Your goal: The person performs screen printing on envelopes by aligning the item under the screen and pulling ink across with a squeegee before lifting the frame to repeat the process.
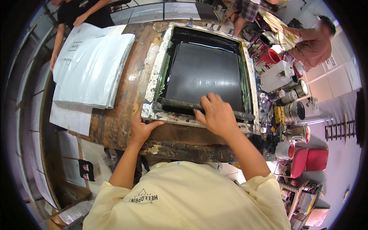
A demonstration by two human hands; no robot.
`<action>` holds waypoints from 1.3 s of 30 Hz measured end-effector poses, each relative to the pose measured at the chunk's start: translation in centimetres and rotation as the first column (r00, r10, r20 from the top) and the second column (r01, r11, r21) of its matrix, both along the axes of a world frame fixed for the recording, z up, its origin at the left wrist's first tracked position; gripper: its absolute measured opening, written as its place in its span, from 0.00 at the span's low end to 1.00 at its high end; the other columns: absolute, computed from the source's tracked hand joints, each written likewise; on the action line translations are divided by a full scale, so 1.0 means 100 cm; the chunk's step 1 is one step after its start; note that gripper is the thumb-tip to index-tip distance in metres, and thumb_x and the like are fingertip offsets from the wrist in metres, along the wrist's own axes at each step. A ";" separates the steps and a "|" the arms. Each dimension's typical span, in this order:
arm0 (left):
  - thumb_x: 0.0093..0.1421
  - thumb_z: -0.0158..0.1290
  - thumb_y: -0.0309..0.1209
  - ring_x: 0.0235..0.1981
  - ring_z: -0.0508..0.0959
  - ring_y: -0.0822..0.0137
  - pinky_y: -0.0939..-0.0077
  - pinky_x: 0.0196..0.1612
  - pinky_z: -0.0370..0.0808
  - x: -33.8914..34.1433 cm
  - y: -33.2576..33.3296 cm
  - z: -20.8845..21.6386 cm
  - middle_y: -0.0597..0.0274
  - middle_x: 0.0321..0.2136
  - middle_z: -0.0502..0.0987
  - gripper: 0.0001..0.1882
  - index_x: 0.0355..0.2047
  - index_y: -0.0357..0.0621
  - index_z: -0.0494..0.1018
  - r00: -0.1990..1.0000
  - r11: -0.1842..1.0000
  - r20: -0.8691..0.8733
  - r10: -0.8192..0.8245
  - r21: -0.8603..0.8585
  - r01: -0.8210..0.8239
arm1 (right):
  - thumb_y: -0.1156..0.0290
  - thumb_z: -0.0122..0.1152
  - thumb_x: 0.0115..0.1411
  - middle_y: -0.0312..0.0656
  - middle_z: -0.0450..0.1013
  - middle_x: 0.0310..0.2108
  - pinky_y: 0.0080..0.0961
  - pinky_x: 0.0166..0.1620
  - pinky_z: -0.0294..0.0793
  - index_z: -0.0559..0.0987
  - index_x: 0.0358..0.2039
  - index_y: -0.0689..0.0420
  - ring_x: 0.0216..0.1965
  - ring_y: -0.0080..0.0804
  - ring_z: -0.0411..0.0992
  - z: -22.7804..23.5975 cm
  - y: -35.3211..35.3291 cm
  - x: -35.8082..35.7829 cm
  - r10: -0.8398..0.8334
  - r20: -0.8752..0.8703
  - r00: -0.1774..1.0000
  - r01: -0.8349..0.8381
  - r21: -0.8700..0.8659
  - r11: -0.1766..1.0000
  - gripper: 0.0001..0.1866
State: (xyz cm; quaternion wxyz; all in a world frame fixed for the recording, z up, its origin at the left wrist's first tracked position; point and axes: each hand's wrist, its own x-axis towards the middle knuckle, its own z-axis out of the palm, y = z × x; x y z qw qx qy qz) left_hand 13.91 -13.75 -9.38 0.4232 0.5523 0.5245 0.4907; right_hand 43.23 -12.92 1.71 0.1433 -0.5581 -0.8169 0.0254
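Note:
A screen-printing frame (156, 73) with worn pale rails lies on the stained wooden table. Its dark mesh (203, 73) looks glossy, with black ink pooled along the far end and green edges at the sides. Across the near end rests a squeegee (181, 104) with a long dark handle. My right hand (217, 117) is closed over that squeegee right of its middle. At the frame's near left corner, my left hand (141, 129) grips the rail, thumb along the near edge; its other fingers are partly hidden.
A stack of white plastic sheets (92, 65) lies on the table's left, beside a standing person (82, 13). Ink cans and a red bucket (268, 58) crowd the right side. Another person (312, 44) is beyond them. A red chair (306, 161) stands at the lower right.

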 end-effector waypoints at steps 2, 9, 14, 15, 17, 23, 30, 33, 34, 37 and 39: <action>0.53 0.79 0.26 0.50 0.83 0.68 0.70 0.56 0.80 0.007 0.004 0.023 0.58 0.50 0.85 0.46 0.70 0.32 0.70 0.994 0.994 0.105 0.006 0.105 -0.017 | 0.58 0.70 0.63 0.46 0.72 0.35 0.48 0.48 0.77 0.77 0.40 0.56 0.44 0.48 0.75 0.026 -0.002 0.002 0.005 0.001 1.000 -0.005 0.053 0.999 0.16; 0.59 0.76 0.32 0.59 0.78 0.61 0.65 0.65 0.73 0.019 0.041 0.100 0.51 0.60 0.76 0.55 0.79 0.36 0.55 0.977 0.951 0.212 0.035 0.294 -0.098 | 0.60 0.66 0.63 0.44 0.72 0.33 0.48 0.54 0.67 0.79 0.42 0.56 0.40 0.48 0.74 0.114 0.033 -0.001 -0.102 0.031 0.994 0.070 0.538 0.840 0.14; 0.64 0.58 0.70 0.81 0.49 0.42 0.24 0.77 0.35 0.043 0.003 0.050 0.27 0.76 0.54 0.64 0.82 0.37 0.46 0.365 0.990 -0.931 0.010 0.062 0.130 | 0.55 0.65 0.63 0.44 0.77 0.28 0.48 0.45 0.68 0.81 0.33 0.56 0.35 0.49 0.78 0.158 0.074 0.004 -0.057 0.010 0.998 0.037 0.654 0.756 0.15; 0.63 0.54 0.74 0.82 0.45 0.42 0.21 0.75 0.31 0.046 -0.005 0.033 0.28 0.77 0.52 0.65 0.82 0.36 0.47 0.391 0.984 -0.920 0.027 0.094 0.152 | 0.56 0.63 0.65 0.46 0.77 0.30 0.47 0.46 0.69 0.81 0.35 0.57 0.36 0.51 0.77 0.167 0.079 0.005 -0.055 0.012 0.998 0.034 0.647 0.762 0.16; 0.61 0.46 0.81 0.84 0.36 0.41 0.14 0.71 0.21 0.050 -0.018 0.006 0.30 0.80 0.48 0.68 0.81 0.35 0.49 0.308 0.990 -0.947 -0.089 -0.051 0.129 | 0.56 0.61 0.67 0.53 0.78 0.30 0.47 0.40 0.71 0.81 0.35 0.60 0.33 0.60 0.76 0.183 0.089 0.004 -0.042 -0.009 0.999 0.039 0.610 0.791 0.17; 0.61 0.55 0.75 0.81 0.51 0.39 0.23 0.77 0.33 0.056 -0.013 0.010 0.41 0.76 0.63 0.62 0.75 0.30 0.62 0.428 0.988 -0.901 -0.075 -0.010 0.153 | 0.58 0.62 0.63 0.54 0.77 0.25 0.47 0.38 0.75 0.80 0.30 0.63 0.29 0.57 0.77 0.208 0.105 0.006 0.025 -0.094 0.995 0.033 0.569 0.822 0.18; 0.68 0.61 0.25 0.54 0.86 0.44 0.58 0.56 0.82 0.077 0.058 0.064 0.41 0.52 0.85 0.17 0.56 0.34 0.81 0.869 0.973 -0.492 0.056 0.222 0.063 | 0.57 0.61 0.66 0.55 0.76 0.27 0.47 0.39 0.73 0.80 0.32 0.62 0.30 0.60 0.75 0.218 0.121 0.016 0.028 -0.083 0.996 0.023 0.555 0.832 0.18; 0.67 0.59 0.19 0.47 0.88 0.47 0.61 0.51 0.85 0.081 0.069 0.081 0.45 0.46 0.87 0.13 0.51 0.38 0.84 0.905 0.950 -0.396 0.154 0.310 -0.027 | 0.57 0.61 0.67 0.55 0.76 0.27 0.47 0.39 0.72 0.80 0.33 0.62 0.31 0.61 0.75 0.216 0.123 0.017 0.030 -0.083 0.996 0.021 0.553 0.833 0.18; 0.67 0.59 0.19 0.47 0.88 0.47 0.61 0.51 0.85 0.079 0.069 0.085 0.45 0.47 0.87 0.14 0.52 0.38 0.84 0.903 0.949 -0.397 0.166 0.314 -0.037 | 0.57 0.61 0.67 0.55 0.76 0.27 0.47 0.39 0.71 0.80 0.34 0.62 0.31 0.61 0.74 0.215 0.123 0.017 0.027 -0.080 0.996 0.022 0.553 0.833 0.18; 0.68 0.59 0.19 0.47 0.89 0.50 0.63 0.51 0.84 0.057 0.060 0.092 0.46 0.47 0.88 0.16 0.55 0.40 0.84 0.869 0.936 -0.443 0.221 0.346 -0.062 | 0.57 0.61 0.68 0.56 0.76 0.28 0.47 0.41 0.71 0.80 0.35 0.62 0.33 0.62 0.74 0.213 0.120 0.017 0.007 -0.051 0.999 0.023 0.565 0.824 0.18; 0.68 0.59 0.20 0.45 0.90 0.55 0.66 0.50 0.83 0.022 0.064 0.091 0.47 0.47 0.88 0.17 0.56 0.40 0.84 0.810 0.931 -0.523 0.266 0.358 -0.074 | 0.57 0.61 0.68 0.56 0.76 0.30 0.47 0.44 0.70 0.80 0.36 0.63 0.34 0.62 0.74 0.213 0.119 0.017 -0.025 -0.028 0.999 0.037 0.571 0.820 0.18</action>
